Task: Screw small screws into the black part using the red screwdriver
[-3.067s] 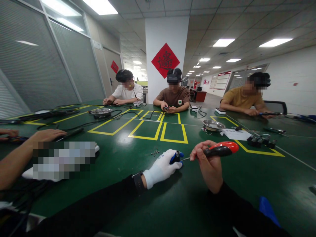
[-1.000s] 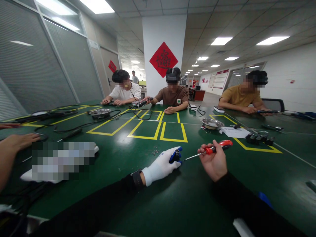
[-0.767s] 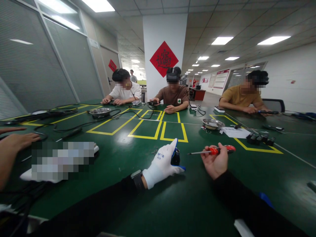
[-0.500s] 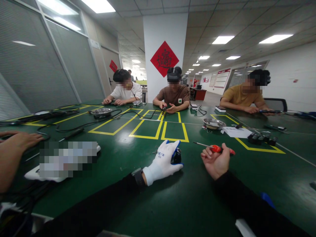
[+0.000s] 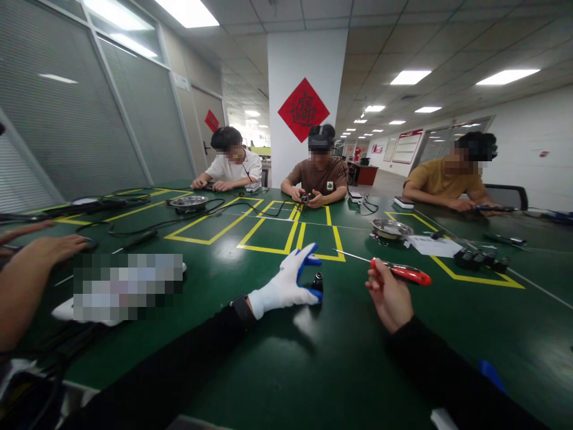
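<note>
My left hand (image 5: 289, 280), in a white glove with blue palm and fingertips, has its thumb and fingers spread wide. Between them a small black cylindrical part (image 5: 317, 284) with a shiny top stands upright on the green table (image 5: 277, 370). The thumb is close beside its lower end; whether they touch I cannot tell. My bare right hand (image 5: 388, 298) grips a screwdriver (image 5: 405, 273) by its red and black handle, thumb and fingers closed near the front of it. The long thin shaft points left, toward the gloved fingers.
A pixelated white device (image 5: 125, 286) lies left, beside a co-worker's hand (image 5: 56, 248). Metal bowls (image 5: 391, 229) stand farther back, near a paper sheet (image 5: 434, 246) and several black parts (image 5: 481, 257). Cables (image 5: 134, 222) cross the left side. Several people sit opposite.
My left hand has spread wider and shifted slightly left, showing more of the black part. In my right hand the screwdriver has swung out, more of its handle and shaft now visible.
</note>
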`<state>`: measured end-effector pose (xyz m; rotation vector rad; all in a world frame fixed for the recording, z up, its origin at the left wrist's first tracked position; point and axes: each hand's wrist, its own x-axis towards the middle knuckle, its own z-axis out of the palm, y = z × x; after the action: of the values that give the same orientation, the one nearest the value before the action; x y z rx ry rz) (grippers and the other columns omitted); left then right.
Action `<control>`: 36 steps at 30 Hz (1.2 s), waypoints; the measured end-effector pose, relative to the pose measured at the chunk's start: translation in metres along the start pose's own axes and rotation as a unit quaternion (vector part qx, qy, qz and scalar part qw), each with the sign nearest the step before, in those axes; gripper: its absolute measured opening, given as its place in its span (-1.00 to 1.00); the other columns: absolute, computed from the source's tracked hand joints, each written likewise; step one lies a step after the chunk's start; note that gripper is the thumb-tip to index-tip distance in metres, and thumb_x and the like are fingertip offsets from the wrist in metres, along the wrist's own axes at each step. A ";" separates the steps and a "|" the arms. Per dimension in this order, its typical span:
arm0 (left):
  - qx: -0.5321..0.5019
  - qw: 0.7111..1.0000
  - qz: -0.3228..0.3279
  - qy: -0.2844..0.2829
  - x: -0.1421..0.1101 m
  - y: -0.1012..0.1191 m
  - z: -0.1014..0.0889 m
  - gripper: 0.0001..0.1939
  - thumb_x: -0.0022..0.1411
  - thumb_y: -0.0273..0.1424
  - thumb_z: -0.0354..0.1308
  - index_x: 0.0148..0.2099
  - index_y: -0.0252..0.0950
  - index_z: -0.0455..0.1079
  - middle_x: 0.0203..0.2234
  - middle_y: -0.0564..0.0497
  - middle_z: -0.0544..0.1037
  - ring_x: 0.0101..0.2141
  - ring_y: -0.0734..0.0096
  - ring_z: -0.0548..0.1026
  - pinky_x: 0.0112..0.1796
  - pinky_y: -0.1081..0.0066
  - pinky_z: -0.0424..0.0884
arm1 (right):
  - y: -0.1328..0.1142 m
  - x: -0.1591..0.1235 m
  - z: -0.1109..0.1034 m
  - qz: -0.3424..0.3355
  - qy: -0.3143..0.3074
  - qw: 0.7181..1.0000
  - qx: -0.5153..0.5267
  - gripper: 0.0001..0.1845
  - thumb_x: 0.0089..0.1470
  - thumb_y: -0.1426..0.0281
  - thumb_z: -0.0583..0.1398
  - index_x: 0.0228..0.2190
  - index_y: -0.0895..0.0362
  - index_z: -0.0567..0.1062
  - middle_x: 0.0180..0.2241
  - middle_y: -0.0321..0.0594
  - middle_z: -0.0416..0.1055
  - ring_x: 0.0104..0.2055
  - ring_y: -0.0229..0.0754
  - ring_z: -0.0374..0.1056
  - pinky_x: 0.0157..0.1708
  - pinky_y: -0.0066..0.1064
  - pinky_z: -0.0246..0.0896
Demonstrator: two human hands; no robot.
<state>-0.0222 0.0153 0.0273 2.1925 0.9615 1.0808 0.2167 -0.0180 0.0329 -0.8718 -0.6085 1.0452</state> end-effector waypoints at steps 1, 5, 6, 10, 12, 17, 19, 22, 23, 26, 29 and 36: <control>-0.045 0.998 0.010 0.038 0.003 -0.006 -0.005 -0.13 0.09 -0.09 0.14 0.34 -0.21 -0.12 0.13 -0.13 0.33 0.18 0.02 0.19 0.17 0.06 0.08 | 0.001 -0.001 0.001 0.004 -0.015 1.000 -0.017 -0.71 -0.19 0.34 0.38 -0.37 0.15 0.47 -0.60 -0.42 0.36 -0.67 -0.48 0.09 -0.61 -0.60 0.18; -0.015 0.971 -0.095 0.220 0.012 -0.037 -0.021 -0.40 0.29 -0.14 -0.10 0.30 -0.24 -0.01 0.08 -0.11 0.38 0.07 0.22 0.34 0.13 0.19 0.16 | 0.005 -0.006 0.002 0.040 -0.069 0.994 -0.074 -0.59 -0.21 0.36 0.39 -0.24 0.12 0.48 -0.58 -0.38 0.41 -0.60 -0.41 0.23 -0.54 -0.57 0.23; 0.024 0.966 -0.130 0.224 0.012 -0.043 -0.022 -0.39 0.26 -0.12 -0.05 0.28 -0.25 0.05 0.06 -0.12 0.40 0.06 0.21 0.35 0.13 0.20 0.16 | 0.006 -0.007 0.003 0.051 -0.087 0.991 -0.086 -0.59 -0.17 0.31 0.37 -0.22 0.13 0.48 -0.53 -0.33 0.45 -0.56 -0.38 0.28 -0.50 -0.54 0.26; 0.110 0.965 -0.190 0.141 0.012 -0.058 -0.018 -0.50 0.20 -0.07 0.02 0.08 -0.26 0.34 -0.10 -0.09 0.52 -0.08 0.20 0.46 0.02 0.23 0.31 | 0.009 -0.011 0.003 0.071 -0.171 0.972 -0.148 -0.55 0.03 0.10 0.19 -0.18 0.20 0.48 -0.42 -0.14 0.51 -0.45 -0.24 0.38 -0.37 -0.37 0.31; 0.136 0.969 -0.171 0.112 0.011 -0.060 -0.016 -0.56 0.20 -0.09 0.02 0.00 -0.23 0.41 -0.14 -0.07 0.54 -0.10 0.22 0.46 -0.01 0.26 0.33 | 0.010 -0.012 0.003 0.047 -0.189 0.960 -0.200 -0.53 0.05 0.08 0.15 -0.21 0.22 0.49 -0.44 -0.14 0.50 -0.47 -0.24 0.36 -0.38 -0.37 0.29; 0.204 0.965 -0.141 0.086 0.011 -0.066 -0.015 -0.59 0.19 -0.12 0.05 -0.03 -0.24 0.43 -0.15 -0.07 0.54 -0.09 0.22 0.45 -0.01 0.27 0.31 | 0.011 -0.012 0.004 -0.039 -0.167 0.947 -0.273 -0.67 -0.02 0.18 0.25 -0.31 0.17 0.43 -0.60 -0.36 0.34 -0.59 -0.32 0.22 -0.54 -0.45 0.14; 0.229 0.961 -0.135 0.077 0.010 -0.067 -0.014 -0.56 0.15 -0.10 0.08 -0.01 -0.24 0.42 -0.14 -0.07 0.53 -0.08 0.19 0.44 0.00 0.26 0.30 | 0.011 -0.013 0.004 -0.044 -0.168 0.945 -0.278 -0.71 -0.02 0.20 0.25 -0.33 0.15 0.40 -0.61 -0.38 0.31 -0.59 -0.32 0.21 -0.54 -0.45 0.13; 0.254 0.957 -0.128 0.062 0.011 -0.066 -0.013 -0.51 0.10 -0.08 0.12 0.01 -0.24 0.41 -0.13 -0.08 0.52 -0.06 0.16 0.42 0.00 0.25 0.29 | 0.008 -0.015 0.005 -0.042 -0.185 0.937 -0.292 -0.73 0.01 0.21 0.22 -0.35 0.15 0.38 -0.60 -0.37 0.32 -0.58 -0.30 0.22 -0.51 -0.43 0.15; 0.260 0.956 -0.128 0.057 0.011 -0.065 -0.013 -0.50 0.08 -0.08 0.14 0.01 -0.24 0.41 -0.13 -0.08 0.52 -0.06 0.16 0.42 0.01 0.25 0.28 | 0.007 -0.016 0.005 -0.042 -0.192 0.934 -0.298 -0.73 0.02 0.21 0.22 -0.35 0.15 0.38 -0.60 -0.37 0.32 -0.57 -0.30 0.22 -0.50 -0.42 0.15; 0.270 0.952 -0.136 0.045 0.011 -0.061 -0.013 -0.49 0.05 -0.08 0.17 0.00 -0.25 0.41 -0.11 -0.09 0.51 -0.05 0.15 0.41 0.01 0.26 0.28 | 0.004 -0.020 0.007 -0.039 -0.209 0.925 -0.315 -0.74 0.03 0.21 0.21 -0.34 0.15 0.37 -0.57 -0.36 0.33 -0.56 -0.30 0.23 -0.49 -0.42 0.15; 0.273 0.951 -0.136 0.046 0.012 -0.060 -0.014 -0.49 0.05 -0.09 0.16 0.00 -0.25 0.41 -0.11 -0.09 0.51 -0.05 0.14 0.41 0.00 0.26 0.29 | 0.004 -0.023 0.009 -0.041 -0.220 0.920 -0.322 -0.74 0.03 0.22 0.21 -0.33 0.16 0.37 -0.57 -0.36 0.33 -0.56 -0.30 0.23 -0.49 -0.43 0.15; 0.269 0.952 -0.136 0.052 0.011 -0.060 -0.013 -0.53 0.07 -0.12 0.16 -0.01 -0.25 0.42 -0.12 -0.11 0.51 -0.06 0.12 0.41 0.00 0.23 0.27 | 0.006 -0.021 0.009 -0.054 -0.188 0.941 -0.276 -0.73 0.00 0.21 0.23 -0.36 0.16 0.40 -0.61 -0.37 0.32 -0.59 -0.31 0.22 -0.53 -0.45 0.14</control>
<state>-0.0499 0.0629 -0.0022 2.3246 1.7149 0.8807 0.1985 -0.0335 0.0321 -1.1147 -1.3021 0.9591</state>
